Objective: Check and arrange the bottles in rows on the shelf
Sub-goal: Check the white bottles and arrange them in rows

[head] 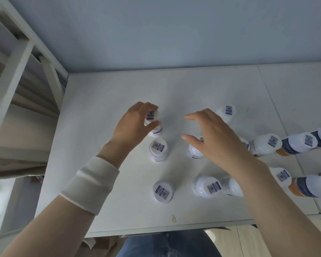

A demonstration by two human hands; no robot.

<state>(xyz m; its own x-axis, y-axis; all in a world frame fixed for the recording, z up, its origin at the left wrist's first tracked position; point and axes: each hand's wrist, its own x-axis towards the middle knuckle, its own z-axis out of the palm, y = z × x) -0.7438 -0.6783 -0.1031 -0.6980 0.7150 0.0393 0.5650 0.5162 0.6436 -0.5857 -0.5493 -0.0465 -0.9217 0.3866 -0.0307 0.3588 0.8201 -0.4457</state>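
Several white-capped bottles with small code labels stand on the white shelf (104,164). My left hand (133,125) grips the cap of the far bottle (153,115) in the left column, fingers and thumb curled round it. Nearer in that column stand a second bottle (158,149) and a third bottle (163,191). My right hand (217,140) hovers with spread fingers over a middle bottle (194,152) and holds nothing. Another bottle (227,111) stands beyond it, and more orange-bodied bottles (267,144) cluster at the right, partly hidden by my right forearm.
A white shelf frame with slats (13,75) rises at the left. The back wall (174,34) closes the shelf behind. The shelf's front edge (156,231) runs just above my legs. A seam (272,101) splits the shelf board at the right.
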